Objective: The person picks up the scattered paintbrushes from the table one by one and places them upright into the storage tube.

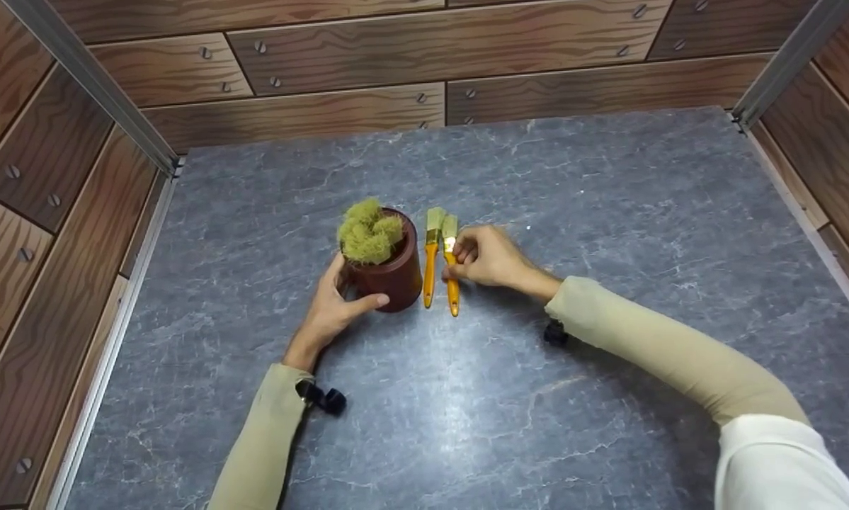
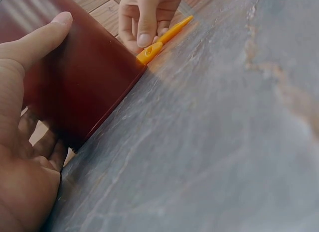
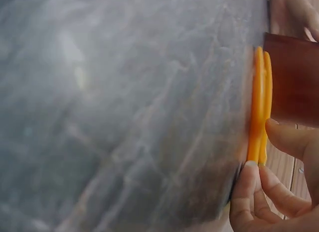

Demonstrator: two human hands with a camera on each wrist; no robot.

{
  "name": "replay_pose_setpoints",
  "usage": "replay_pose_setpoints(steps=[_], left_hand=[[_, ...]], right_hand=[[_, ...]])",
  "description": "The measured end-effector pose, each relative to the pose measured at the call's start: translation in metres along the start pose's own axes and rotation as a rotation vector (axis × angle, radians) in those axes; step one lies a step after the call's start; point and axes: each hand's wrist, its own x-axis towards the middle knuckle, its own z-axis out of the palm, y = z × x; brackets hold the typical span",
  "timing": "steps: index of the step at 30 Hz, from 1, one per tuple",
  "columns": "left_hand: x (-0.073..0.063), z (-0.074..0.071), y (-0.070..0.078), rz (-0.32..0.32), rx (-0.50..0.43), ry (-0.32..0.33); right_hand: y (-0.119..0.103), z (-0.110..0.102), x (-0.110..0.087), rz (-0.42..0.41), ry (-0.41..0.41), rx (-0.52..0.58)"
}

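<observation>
A brown-red pot (image 1: 401,283) with fuzzy yellow-green moss-like clumps (image 1: 367,237) stands on the grey surface. My left hand (image 1: 328,304) holds it from the left, with the thumb in front and the fingers around the far side. Just right of the pot lie two flat paintbrushes with orange handles and pale bristles, side by side. One, the left paintbrush (image 1: 430,273), is untouched. At the right paintbrush (image 1: 453,287), my right hand (image 1: 491,256) pinches the handle near the metal band. In the right wrist view, thumb and fingertips meet the orange handle (image 3: 257,112).
A grey marble-patterned tabletop (image 1: 608,198) spreads around both hands. Wood-patterned walls (image 1: 431,57) with printed screws rise at the back and sides, with metal posts (image 1: 785,64) in the corners. Each wrist wears a small black camera (image 1: 332,401).
</observation>
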Motion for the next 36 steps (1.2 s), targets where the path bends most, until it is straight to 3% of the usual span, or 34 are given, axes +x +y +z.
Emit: replay_pose_setpoints(steps=[5,13,25,36], left_hand=[[0.000,0.000,0.000,0.007,0.016,0.007],[0.000,-0.001,-0.001,0.012,0.033,-0.001],[0.001,-0.001,-0.001,0.007,0.032,0.011],[0.001,-0.002,0.000,0.007,0.066,0.013]], right_hand=[[-0.001,0.001,0.000,0.015,-0.001,0.004],[-0.004,-0.005,-0.003,0.116,0.013,-0.025],[0.000,-0.010,-0.001,0.197,0.005,0.025],[0.001,-0.027,-0.001,0.172,0.003,0.133]])
